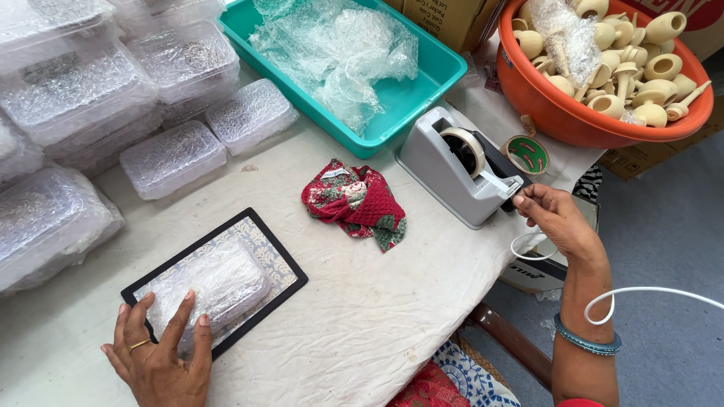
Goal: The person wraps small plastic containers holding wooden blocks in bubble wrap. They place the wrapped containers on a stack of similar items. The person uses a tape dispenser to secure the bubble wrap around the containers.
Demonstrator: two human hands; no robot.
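— Bubble-wrapped bundle (219, 285): where is it for you?

— I see it lying on a black-framed patterned mat (283, 260), under my left hand (162, 354). The fingers of that hand are spread wide and pressed flat on the near end of the bundle, pinning it rather than gripping it. There is a ring on one finger.

— And your right hand?

— My right hand (554, 218) is up at the grey tape dispenser (460, 173), well apart from the left. Thumb and fingertips are pinched narrow at the dispenser's cutting end; I take it they hold the tape end, but the tape itself is too thin for me to make out. A teal bangle (587, 343) sits on that wrist, and a white cable (641, 294) loops over the forearm.

— What lies between the hands?

— A crumpled red floral cloth (354, 202) on the white-covered table (362, 316), nearer the right hand than the left.

— Beyond them?

— Past the dispenser, a teal tray (422, 87) with loose bubble wrap (339, 49) in it. Beyond the right hand, an orange tub (566, 113) filled with pale wooden turned pieces (641, 71). A small green roll (526, 154) lies just beside the dispenser. Beyond my left hand, wrapped packs (173, 157) are stacked and spread over the far side of the table.
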